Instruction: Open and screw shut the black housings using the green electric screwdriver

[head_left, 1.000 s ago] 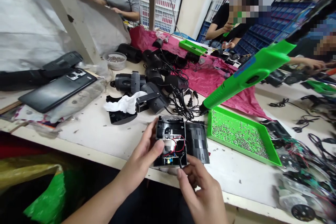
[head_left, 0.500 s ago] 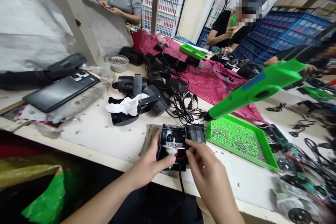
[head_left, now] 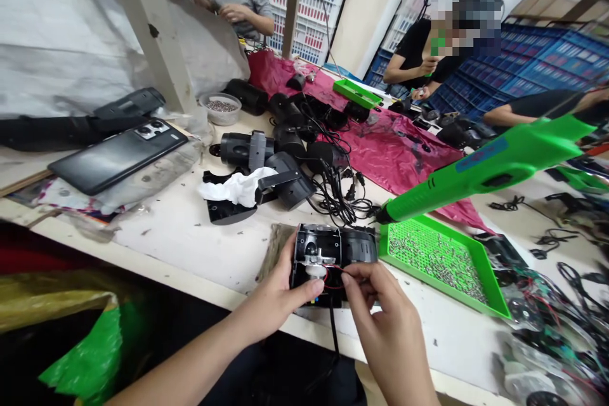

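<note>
Just inside the front edge of the table [head_left: 164,244], the left hand [head_left: 271,299] has its grip wrapped round an open black case [head_left: 328,246]; the right hand [head_left: 387,307] seems to pinch a red wire [head_left: 333,267]. The case should be light, stiff and smooth, best held by its outer walls; the wire, soft and easily torn. The screwdriver's [head_left: 442,188] blue label [head_left: 481,156] is unreadable.

Through my remote feed I see an open black plastic housing [head_left: 326,243], hollow side up, by the near edge of the white bench [head_left: 176,235]. Inside sit a rounded white part [head_left: 314,271] and thin red insulated wires [head_left: 339,268]; a black cable [head_left: 334,330] trails from its near end.
</note>
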Tool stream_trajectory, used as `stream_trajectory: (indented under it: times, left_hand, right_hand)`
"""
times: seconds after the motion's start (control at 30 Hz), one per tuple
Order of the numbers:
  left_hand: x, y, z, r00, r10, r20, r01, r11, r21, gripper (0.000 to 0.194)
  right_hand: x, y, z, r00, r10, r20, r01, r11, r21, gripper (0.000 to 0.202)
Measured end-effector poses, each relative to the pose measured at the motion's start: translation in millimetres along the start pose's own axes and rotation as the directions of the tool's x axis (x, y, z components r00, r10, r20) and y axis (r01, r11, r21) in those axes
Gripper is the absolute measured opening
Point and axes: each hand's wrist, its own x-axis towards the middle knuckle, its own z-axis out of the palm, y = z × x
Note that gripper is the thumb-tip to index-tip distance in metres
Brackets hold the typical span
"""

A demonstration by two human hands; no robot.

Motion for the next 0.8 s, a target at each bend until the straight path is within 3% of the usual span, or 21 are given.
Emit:
stream_trajectory:
  times: [0.13, 0.2, 0.3, 0.47, 0.8]
  left_hand:
    - [0.6, -2.5, 1.1, 0.998, 0.007, -0.056, -0.006, 1.000, 0.014, 0.085]
    - [0.6, -2.2, 2.1, 0.998, 0.008, -0.069, -0.008, 1.000, 0.005, 0.082]
    - [0.6, 0.9, 4.1, 0.997, 0.006, -0.080, -0.006, 1.000, 0.001, 0.084]
    - [1.7, 2.4, 5.7, 0.997, 0.027, -0.073, -0.029, 0.999, -0.032, 0.087]
    - [-1.9, 9.9, 8.1, 0.994, -0.010, -0.111, 0.010, 1.000, -0.003, 0.104]
  right_hand:
    - [-7.1, -1.5, -1.4, 0.991, 0.089, 0.096, -0.089, 0.996, -0.001, 0.016]
    - [-8.8, -3.2, -2.6, 0.988, 0.074, 0.136, -0.080, 0.996, 0.036, 0.015]
    - [-5.2, -8.1, -2.3, 0.994, -0.058, 0.096, 0.051, 0.996, 0.073, 0.010]
    - [13.1, -14.8, 8.9, 0.948, -0.319, -0.002, 0.317, 0.943, -0.103, 0.008]
    - [13.8, -19.0, 20.0, 0.907, -0.419, -0.043, 0.409, 0.902, -0.140, 0.008]
